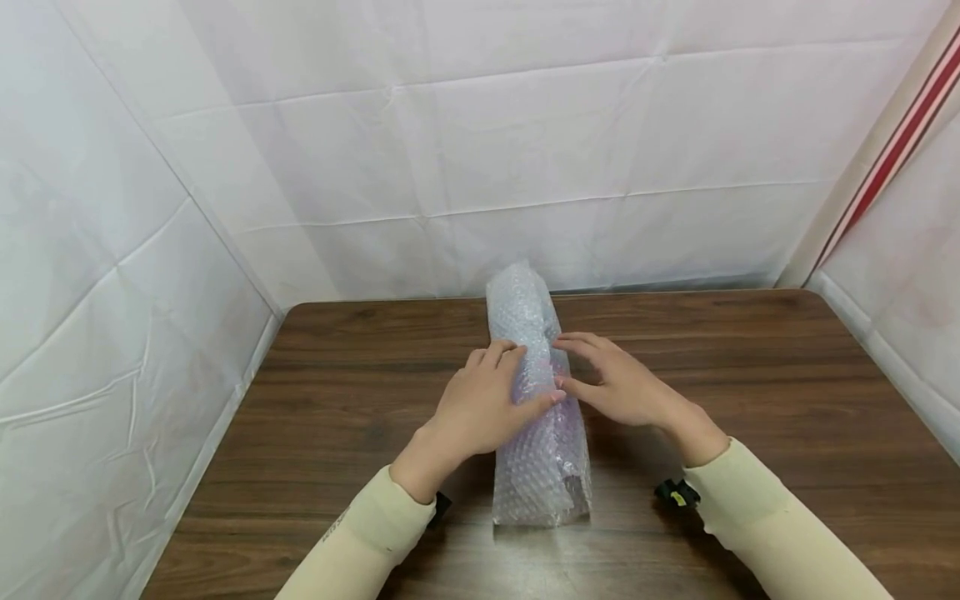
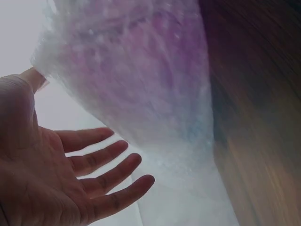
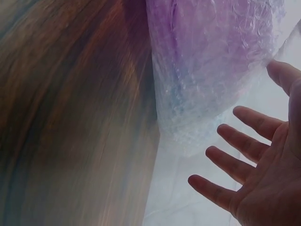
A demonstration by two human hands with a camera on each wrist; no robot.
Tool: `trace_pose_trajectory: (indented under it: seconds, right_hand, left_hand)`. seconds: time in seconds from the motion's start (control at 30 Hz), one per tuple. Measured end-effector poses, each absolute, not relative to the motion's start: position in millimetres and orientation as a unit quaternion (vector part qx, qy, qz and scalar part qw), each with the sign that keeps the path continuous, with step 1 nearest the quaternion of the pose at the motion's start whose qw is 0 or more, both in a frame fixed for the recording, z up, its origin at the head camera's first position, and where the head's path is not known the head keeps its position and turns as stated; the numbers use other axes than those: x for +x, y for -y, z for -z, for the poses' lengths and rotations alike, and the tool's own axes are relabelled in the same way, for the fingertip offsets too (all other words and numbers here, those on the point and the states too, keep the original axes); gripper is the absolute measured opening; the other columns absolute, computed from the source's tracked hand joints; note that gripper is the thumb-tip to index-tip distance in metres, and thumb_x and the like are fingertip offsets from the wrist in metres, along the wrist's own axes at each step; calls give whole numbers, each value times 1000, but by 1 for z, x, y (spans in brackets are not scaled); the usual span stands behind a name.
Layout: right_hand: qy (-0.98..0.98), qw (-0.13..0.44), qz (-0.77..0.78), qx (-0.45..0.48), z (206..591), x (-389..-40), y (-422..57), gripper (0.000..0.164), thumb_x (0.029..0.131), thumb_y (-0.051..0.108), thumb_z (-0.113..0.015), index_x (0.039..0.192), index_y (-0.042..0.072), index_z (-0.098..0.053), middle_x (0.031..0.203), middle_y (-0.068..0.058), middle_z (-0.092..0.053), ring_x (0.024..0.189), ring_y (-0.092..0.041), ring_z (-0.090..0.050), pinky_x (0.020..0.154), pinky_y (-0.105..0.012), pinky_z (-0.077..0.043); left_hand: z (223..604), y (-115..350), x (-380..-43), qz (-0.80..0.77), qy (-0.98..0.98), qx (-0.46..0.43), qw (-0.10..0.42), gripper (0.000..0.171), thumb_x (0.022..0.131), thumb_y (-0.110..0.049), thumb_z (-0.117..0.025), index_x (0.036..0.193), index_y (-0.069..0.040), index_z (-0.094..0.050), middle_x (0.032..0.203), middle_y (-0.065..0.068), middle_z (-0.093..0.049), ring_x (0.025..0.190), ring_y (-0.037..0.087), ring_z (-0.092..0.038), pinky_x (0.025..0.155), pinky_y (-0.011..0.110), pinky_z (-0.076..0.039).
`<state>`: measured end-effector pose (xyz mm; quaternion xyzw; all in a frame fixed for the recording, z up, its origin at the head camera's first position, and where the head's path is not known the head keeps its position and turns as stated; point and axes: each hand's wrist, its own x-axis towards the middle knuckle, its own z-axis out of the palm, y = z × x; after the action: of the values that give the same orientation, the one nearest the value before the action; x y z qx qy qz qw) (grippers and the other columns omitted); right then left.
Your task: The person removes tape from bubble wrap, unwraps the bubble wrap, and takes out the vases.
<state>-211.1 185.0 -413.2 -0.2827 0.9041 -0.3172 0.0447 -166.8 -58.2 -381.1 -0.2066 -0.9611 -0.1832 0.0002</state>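
A long bundle of bubble wrap [image 1: 536, 450] lies lengthwise on the table, its far end at the back edge. Something pink and purple shows through the layers; its kind cannot be made out. My left hand [image 1: 483, 404] is over the bundle's left side, thumb on top of the wrap and fingers extended. On the other side my right hand [image 1: 618, 379] has its thumb and fingertips at the wrap's right side. In the left wrist view the left fingers [image 2: 113, 179] are spread and fairly straight. The right wrist view shows the right fingers [image 3: 230, 165] likewise spread beside the wrap.
The brown wooden table [image 1: 337, 450] has rounded back corners. White cloth walls [image 1: 525, 150] stand behind it and on both sides, with a red stripe [image 1: 900, 158] at the back right corner. A small black device [image 1: 677, 493] sits at the right wrist.
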Motion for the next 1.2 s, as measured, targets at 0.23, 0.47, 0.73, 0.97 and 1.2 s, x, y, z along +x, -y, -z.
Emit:
trace_pose_trajectory:
  seconds: [0.23,0.47,0.73,0.97,1.2]
  right_hand:
    - [-900,44,323,-288,412,-211,-180,57,104,38,-63,155,17,-48,162,-11,-42,149,-38,-40,107,-62,-48]
    - [-898,45,335,-281,414,-209,-178,57,104,39,-63,155,19,-48,159,-11,-42,145,-37,-42,96,-55,-55]
    - [-896,38,354,-264,414,-206,-173,57,102,43,-65,152,20,-52,152,-8,-48,141,-34,-44,96,-55,-55]
    - [-892,32,369,-261,414,-204,-168,57,101,41,-67,151,17,-54,146,-9,-51,134,-36,-48,93,-55,-56]
    - [-893,32,367,-258,414,-201,-161,55,102,35,-67,152,15,-53,141,-9,-52,120,-35,-52,86,-42,-54]
  left_hand:
    - [376,46,-161,167,966,-197,5,92,92,-79,-53,151,-8,-52,154,10,-48,135,33,-50,104,48,-54]
    - [379,43,-160,162,967,-194,13,71,97,-56,-59,149,-8,-55,152,11,-48,130,33,-51,98,48,-56]
    - [377,44,-160,168,964,-203,38,54,101,-40,-58,142,-5,-62,143,11,-56,121,32,-55,91,43,-58]
    - [371,43,-163,147,968,-196,60,37,100,-33,-66,124,-7,-74,130,9,-64,108,27,-62,81,35,-60]
    - [368,41,-165,116,969,-199,94,24,97,-24,-72,112,-6,-79,115,7,-70,98,23,-69,80,31,-62]
